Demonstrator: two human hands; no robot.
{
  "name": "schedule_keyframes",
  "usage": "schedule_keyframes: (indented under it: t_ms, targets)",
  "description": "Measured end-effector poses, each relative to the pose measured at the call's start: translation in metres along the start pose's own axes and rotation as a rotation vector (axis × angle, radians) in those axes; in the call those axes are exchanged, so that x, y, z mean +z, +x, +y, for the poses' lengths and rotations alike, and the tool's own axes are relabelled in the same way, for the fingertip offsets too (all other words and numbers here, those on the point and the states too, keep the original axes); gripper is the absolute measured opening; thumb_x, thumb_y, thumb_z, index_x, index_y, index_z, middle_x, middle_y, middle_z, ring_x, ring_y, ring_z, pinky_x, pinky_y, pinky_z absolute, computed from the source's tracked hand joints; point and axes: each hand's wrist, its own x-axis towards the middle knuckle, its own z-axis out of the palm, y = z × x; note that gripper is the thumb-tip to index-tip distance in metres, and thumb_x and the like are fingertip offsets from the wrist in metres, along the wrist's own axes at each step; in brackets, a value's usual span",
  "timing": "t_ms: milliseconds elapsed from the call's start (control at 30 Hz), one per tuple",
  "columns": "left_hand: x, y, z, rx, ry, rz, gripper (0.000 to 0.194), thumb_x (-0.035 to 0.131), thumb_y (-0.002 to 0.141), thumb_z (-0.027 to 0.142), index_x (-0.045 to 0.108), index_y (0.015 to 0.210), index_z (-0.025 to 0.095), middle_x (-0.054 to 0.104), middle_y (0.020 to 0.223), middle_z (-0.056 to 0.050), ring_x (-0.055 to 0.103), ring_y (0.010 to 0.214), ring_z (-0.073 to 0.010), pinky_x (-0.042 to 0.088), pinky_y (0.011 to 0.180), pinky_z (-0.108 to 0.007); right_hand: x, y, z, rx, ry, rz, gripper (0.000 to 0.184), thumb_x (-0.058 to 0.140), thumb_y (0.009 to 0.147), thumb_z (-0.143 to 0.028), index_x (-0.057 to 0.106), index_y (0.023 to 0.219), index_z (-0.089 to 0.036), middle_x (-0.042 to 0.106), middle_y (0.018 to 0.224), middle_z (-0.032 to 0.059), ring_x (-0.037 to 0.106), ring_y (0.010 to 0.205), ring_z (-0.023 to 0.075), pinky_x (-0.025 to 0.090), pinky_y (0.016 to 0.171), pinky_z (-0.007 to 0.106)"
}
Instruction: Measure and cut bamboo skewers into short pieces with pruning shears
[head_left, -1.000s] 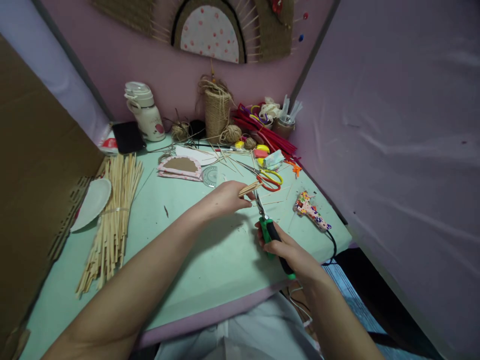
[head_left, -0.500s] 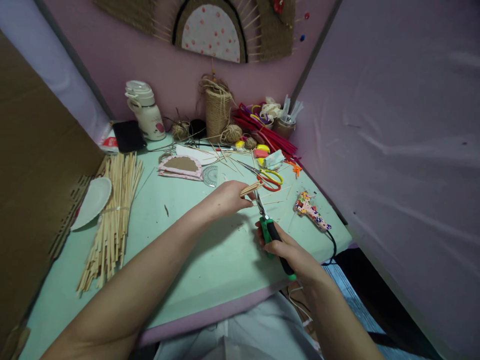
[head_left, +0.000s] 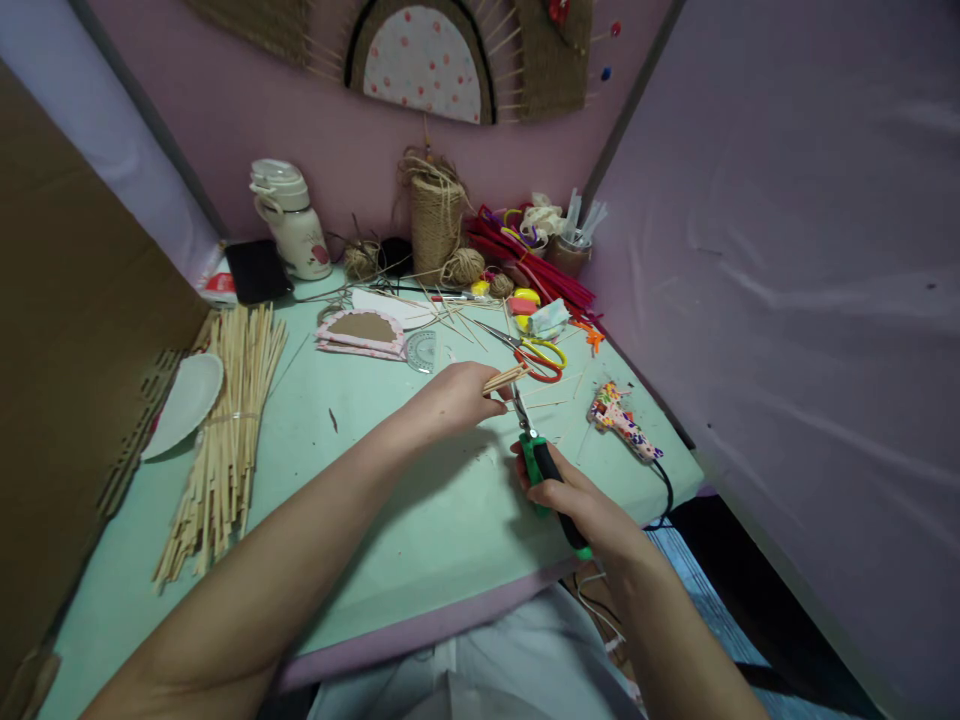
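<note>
Over the middle of the table, my left hand [head_left: 469, 393] is closed round a few thin wooden sticks [head_left: 505, 377], whose ends poke out to the right. My right hand [head_left: 574, 500] grips green-and-black handled shears [head_left: 541, 462], their blades pointing up and away from me. The blade tips meet the sticks close to my left fingers; whether the blades are fully closed I cannot tell. Just beyond lie scissors with red and yellow handles [head_left: 538, 360]. A few loose thin sticks [head_left: 551, 390] rest on the table beside the blades.
A big bundle of wooden sticks [head_left: 229, 440] and a white paper plate [head_left: 189, 400] lie at left. The floral glue gun [head_left: 626, 422] with its cord is at right. Along the back stand a bottle [head_left: 296, 225], twine spool [head_left: 435, 225] and red pipe cleaners [head_left: 540, 265]. A protractor [head_left: 421, 352] lies mid-table.
Both hands stay almost in place, with the sticks and shears nearly unmoved. The sticks' ends have shifted very slightly.
</note>
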Motion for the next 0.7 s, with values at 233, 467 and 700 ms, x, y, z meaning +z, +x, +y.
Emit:
schedule_keyframes:
  t_ms: [233,467,700]
  targets:
    - [-0.0003,0.0001,0.0013,0.000,0.007,0.002,0.022,0.061,0.076,0.025,0.071,0.095,0.024,0.072,0.092,-0.001,0.064,0.084,-0.0185,0.043,0.071,-0.027,0.0011,0.0001,-0.0022,0.000,-0.003,-0.010,0.039,0.054,0.069,-0.025,0.053,0.108,-0.024,0.053,0.093,0.0000,0.044,0.089,0.0206,0.032,0.076,0.031]
    - [0.0001,0.0011,-0.0007,0.007,0.018,0.000,0.023,0.062,0.075,0.026,0.071,0.096,0.024,0.072,0.092,-0.001,0.064,0.085,-0.0185,0.043,0.072,-0.027,0.0012,0.0000,-0.0017,-0.007,-0.024,-0.011,0.039,0.052,0.070,-0.025,0.053,0.109,-0.024,0.053,0.094,-0.0004,0.044,0.090,0.0204,0.032,0.077,0.032]
    - [0.0005,0.0007,-0.0005,-0.003,0.023,-0.002,0.024,0.061,0.076,0.026,0.072,0.098,0.023,0.072,0.092,-0.002,0.064,0.084,-0.0192,0.043,0.070,-0.027,0.0003,0.0014,-0.0001,0.012,-0.033,-0.004,0.043,0.053,0.069,-0.026,0.053,0.112,-0.023,0.054,0.097,0.0004,0.045,0.092,0.0213,0.032,0.078,0.032]
